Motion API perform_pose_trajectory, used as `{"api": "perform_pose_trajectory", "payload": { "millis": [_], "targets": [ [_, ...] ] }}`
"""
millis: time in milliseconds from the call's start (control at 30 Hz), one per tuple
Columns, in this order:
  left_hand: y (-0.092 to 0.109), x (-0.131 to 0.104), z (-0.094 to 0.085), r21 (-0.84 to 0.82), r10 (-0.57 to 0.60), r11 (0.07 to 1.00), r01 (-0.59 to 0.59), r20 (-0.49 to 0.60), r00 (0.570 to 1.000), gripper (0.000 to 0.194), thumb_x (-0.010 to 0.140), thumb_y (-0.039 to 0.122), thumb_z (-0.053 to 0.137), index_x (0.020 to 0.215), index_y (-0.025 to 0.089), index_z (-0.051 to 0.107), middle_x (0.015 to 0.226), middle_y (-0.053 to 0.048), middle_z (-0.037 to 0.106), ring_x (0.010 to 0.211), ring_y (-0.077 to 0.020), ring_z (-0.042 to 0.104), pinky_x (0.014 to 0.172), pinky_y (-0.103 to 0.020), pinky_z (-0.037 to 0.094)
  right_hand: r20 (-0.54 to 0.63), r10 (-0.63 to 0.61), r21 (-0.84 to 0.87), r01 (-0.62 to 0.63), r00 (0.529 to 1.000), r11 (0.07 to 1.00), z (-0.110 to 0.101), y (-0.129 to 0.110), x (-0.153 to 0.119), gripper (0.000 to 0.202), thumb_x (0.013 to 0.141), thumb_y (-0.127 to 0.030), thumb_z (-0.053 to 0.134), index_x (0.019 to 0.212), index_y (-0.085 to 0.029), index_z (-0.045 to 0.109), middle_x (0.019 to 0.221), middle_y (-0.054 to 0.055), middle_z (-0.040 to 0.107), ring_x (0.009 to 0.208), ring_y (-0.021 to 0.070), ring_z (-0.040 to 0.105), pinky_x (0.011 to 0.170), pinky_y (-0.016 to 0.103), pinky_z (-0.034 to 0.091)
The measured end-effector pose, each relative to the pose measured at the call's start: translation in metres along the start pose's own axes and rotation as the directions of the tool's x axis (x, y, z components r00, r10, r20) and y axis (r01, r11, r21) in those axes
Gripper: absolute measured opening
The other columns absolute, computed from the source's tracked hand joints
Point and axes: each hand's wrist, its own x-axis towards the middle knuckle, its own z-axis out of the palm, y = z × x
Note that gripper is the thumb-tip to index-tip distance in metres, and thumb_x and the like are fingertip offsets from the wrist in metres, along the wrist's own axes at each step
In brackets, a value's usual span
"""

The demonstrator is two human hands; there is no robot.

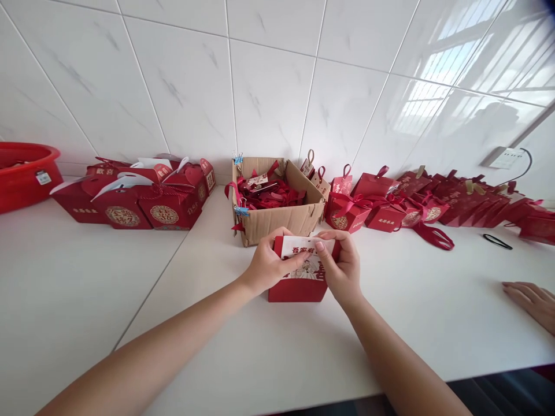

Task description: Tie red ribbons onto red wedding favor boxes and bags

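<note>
A small red gift box (298, 292) stands upright on the white table in front of me. Against its face lies a white printed card (306, 270) with red characters and a drawn figure. My left hand (266, 266) grips the left upper side of the box, its thumb pressed on the card. From the other side, my right hand (346, 266) holds the upper right corner, thumb on the card near its top edge and fingers curled behind. Both hands are closed; the fingertips behind the box are hidden.
Right behind stands an open cardboard box (281, 222) of red ribbons, with blue binder clips. Red gift boxes (162, 214) cluster at left beside a red basin (26, 185). More red boxes and bags (459, 202) line the wall. Another person's hand (531, 300) rests at far right.
</note>
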Motion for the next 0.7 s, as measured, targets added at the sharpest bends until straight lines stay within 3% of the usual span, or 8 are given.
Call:
{"api": "perform_pose_trajectory", "payload": {
  "millis": [200,300,400,500,600,700],
  "targets": [
    [-0.005,-0.004,0.0,0.026,0.053,0.998,-0.052,-0.032,0.998,0.026,0.071,0.036,0.073,0.08,0.018,0.057,0.065,0.003,0.06,0.058,-0.011,0.055,0.055,-0.021,0.045,0.0,0.057,-0.024,-0.057,0.998,0.998,0.0,0.004,-0.002,0.012,0.086,-0.034,0.062,0.089,-0.025,0.055,0.084,0.001,0.06,0.077,0.0168,0.057,0.069,0.03,0.048],
    [-0.009,-0.005,-0.002,0.058,0.093,0.994,-0.09,-0.048,0.995,0.024,0.073,0.038,0.072,0.076,0.017,0.06,0.069,0.0,0.064,0.065,-0.0138,0.059,0.06,-0.023,0.047,-0.028,0.017,-0.087,-0.02,0.999,0.996,0.001,0.008,-0.004,0.012,0.088,-0.035,0.059,0.091,-0.024,0.054,0.085,0.002,0.059,0.078,0.017,0.057,0.071,0.031,0.046],
    [-0.013,-0.001,-0.009,0.105,0.124,0.988,-0.117,-0.059,0.991,0.026,0.07,0.039,0.073,0.069,0.017,0.06,0.064,0.0,0.063,0.061,-0.014,0.058,0.058,-0.023,0.045,0.028,-0.028,-0.102,0.031,0.999,0.994,0.0,0.01,0.004,0.015,0.087,-0.036,0.06,0.085,-0.023,0.053,0.08,0.001,0.059,0.073,0.0166,0.056,0.066,0.03,0.046],
    [-0.018,0.007,-0.019,0.137,0.135,0.983,-0.124,-0.068,0.989,0.028,0.068,0.04,0.073,0.066,0.016,0.06,0.061,0.0,0.063,0.058,-0.0134,0.056,0.056,-0.023,0.043,0.135,-0.058,-0.136,0.076,0.989,0.988,0.0,0.003,0.028,0.028,0.089,-0.043,0.055,0.072,-0.021,0.056,0.073,0.002,0.059,0.067,0.0162,0.056,0.06,0.029,0.044],
    [-0.022,0.014,-0.026,0.135,0.123,0.984,-0.114,-0.057,0.991,0.027,0.07,0.04,0.072,0.069,0.016,0.061,0.066,-0.002,0.066,0.061,-0.0145,0.057,0.058,-0.024,0.045,0.161,-0.063,-0.239,0.101,0.985,0.966,0.008,-0.005,0.072,0.042,0.091,-0.047,0.047,0.061,-0.02,0.059,0.077,0.005,0.061,0.076,0.0187,0.058,0.07,0.033,0.045],
    [-0.025,0.017,-0.029,0.113,0.104,0.989,-0.098,-0.047,0.994,0.028,0.071,0.041,0.071,0.07,0.015,0.06,0.067,-0.003,0.067,0.063,-0.0155,0.059,0.059,-0.025,0.046,0.219,0.034,-0.391,0.055,0.975,0.919,0.033,-0.001,0.127,0.038,0.092,-0.047,0.046,0.075,-0.019,0.067,0.078,0.005,0.066,0.077,0.02,0.061,0.071,0.034,0.046]
  ]
}}
